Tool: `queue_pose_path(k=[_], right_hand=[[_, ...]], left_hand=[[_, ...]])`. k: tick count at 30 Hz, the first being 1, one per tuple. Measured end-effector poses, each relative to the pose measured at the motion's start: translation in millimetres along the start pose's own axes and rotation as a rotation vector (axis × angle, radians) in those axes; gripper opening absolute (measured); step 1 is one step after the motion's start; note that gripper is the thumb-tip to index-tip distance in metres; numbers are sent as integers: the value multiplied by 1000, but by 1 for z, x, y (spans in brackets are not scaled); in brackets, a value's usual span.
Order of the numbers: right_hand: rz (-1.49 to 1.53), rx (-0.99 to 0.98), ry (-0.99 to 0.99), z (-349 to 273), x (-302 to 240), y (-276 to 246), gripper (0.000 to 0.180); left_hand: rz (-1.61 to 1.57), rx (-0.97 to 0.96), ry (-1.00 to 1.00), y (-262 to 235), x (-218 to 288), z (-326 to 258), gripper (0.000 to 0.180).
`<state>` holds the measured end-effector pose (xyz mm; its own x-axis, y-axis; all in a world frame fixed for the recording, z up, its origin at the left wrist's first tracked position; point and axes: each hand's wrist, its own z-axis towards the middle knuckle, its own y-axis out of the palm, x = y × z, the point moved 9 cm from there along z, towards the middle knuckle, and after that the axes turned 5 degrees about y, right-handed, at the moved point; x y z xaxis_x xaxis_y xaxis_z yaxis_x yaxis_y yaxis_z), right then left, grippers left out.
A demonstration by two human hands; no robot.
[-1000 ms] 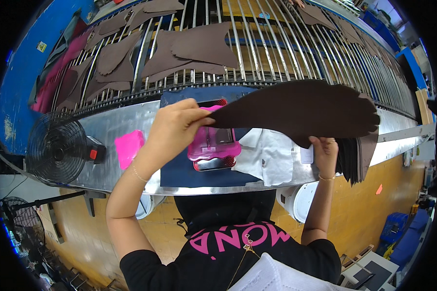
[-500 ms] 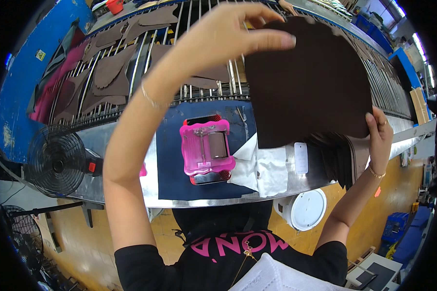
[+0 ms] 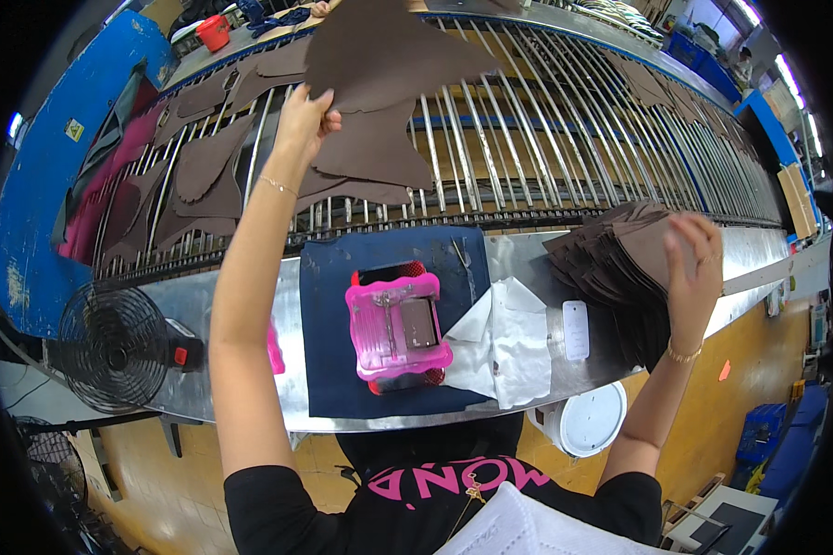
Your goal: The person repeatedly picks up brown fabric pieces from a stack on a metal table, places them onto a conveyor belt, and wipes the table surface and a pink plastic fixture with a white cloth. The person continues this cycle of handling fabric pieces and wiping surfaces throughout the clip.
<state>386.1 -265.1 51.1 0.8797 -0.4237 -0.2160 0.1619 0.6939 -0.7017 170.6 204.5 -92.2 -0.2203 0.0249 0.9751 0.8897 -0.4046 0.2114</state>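
Observation:
My left hand (image 3: 307, 120) reaches over the roller rack and is closed on the near edge of a dark brown cut leather-like piece (image 3: 379, 60), held out above other pieces. My right hand (image 3: 696, 273) is beside the stack of brown pieces (image 3: 611, 259) at the right of the metal table. Its fingers are slightly blurred, with thumb and fingers apart and nothing seen between them. A pink wavy-edged tray (image 3: 384, 319) with a brown roll (image 3: 420, 323) in it sits on a dark blue cloth (image 3: 329, 370) between my arms.
Several brown pieces (image 3: 204, 157) lie on the metal rods (image 3: 528, 129) of the rack. A black wire fan (image 3: 111, 342) stands left. White cloth (image 3: 520, 361) and a white tag (image 3: 576, 330) lie beside the tray. A white lidded bucket (image 3: 590, 418) stands below the table edge.
The brown piece has swung from the right, above the stack, to the far left over the rack in my left hand. My right hand has let go of it and stays by the stack.

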Motion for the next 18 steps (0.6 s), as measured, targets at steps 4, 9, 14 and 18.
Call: queue_pose_path(k=[4, 9, 14, 18], right_hand=[[101, -124, 170, -42, 11, 11, 14], [169, -201, 242, -73, 6, 22, 10], [165, -245, 288, -85, 3, 24, 10], [175, -246, 271, -84, 2, 24, 13]], left_hand=[[-268, 58, -24, -19, -69, 29, 47], [-431, 235, -124, -38, -135, 42, 58], [-435, 285, -200, -35, -170, 47, 62], [-574, 68, -247, -66, -205, 69, 41]])
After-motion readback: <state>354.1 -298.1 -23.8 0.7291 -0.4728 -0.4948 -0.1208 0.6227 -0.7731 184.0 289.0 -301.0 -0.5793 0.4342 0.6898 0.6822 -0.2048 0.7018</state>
